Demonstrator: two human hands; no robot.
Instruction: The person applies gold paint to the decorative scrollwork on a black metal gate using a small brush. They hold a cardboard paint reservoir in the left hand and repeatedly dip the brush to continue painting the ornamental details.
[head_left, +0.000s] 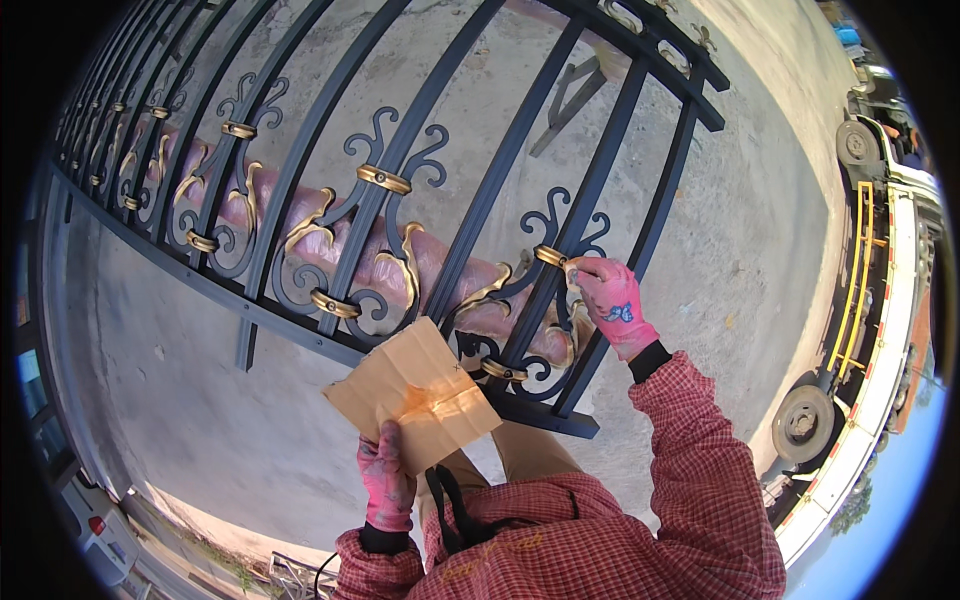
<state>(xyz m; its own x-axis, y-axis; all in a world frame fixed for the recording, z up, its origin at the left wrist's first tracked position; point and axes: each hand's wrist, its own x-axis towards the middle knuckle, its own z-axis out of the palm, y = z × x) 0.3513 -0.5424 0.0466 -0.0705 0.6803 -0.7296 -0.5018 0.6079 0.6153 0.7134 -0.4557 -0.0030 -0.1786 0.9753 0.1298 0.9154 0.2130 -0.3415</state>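
Observation:
My left hand (pixel 385 475), in a pink glove, grips the lower edge of a flat piece of brown cardboard (pixel 365 400). An orange-gold smear shines in the middle of that cardboard. My right hand (pixel 612 305), also in a pink glove, is closed with its fingertips at a gold collar (pixel 549 256) on a bar of the dark metal fence panel (pixel 470 230). Whatever the fingertips pinch, if anything, is too small to make out. Below this hand, black scrolls and gold-coloured leaves decorate the bars, with another gold collar (pixel 503 370) near the bottom rail.
Beneath the panel lies a long roll wrapped in pinkish plastic (pixel 350 245). A metal support (pixel 575 95) stands under the panel's far end. Concrete floor (pixel 190 400) surrounds it. At the right is a truck with a wheel (pixel 801 423) and yellow side rails (pixel 851 290).

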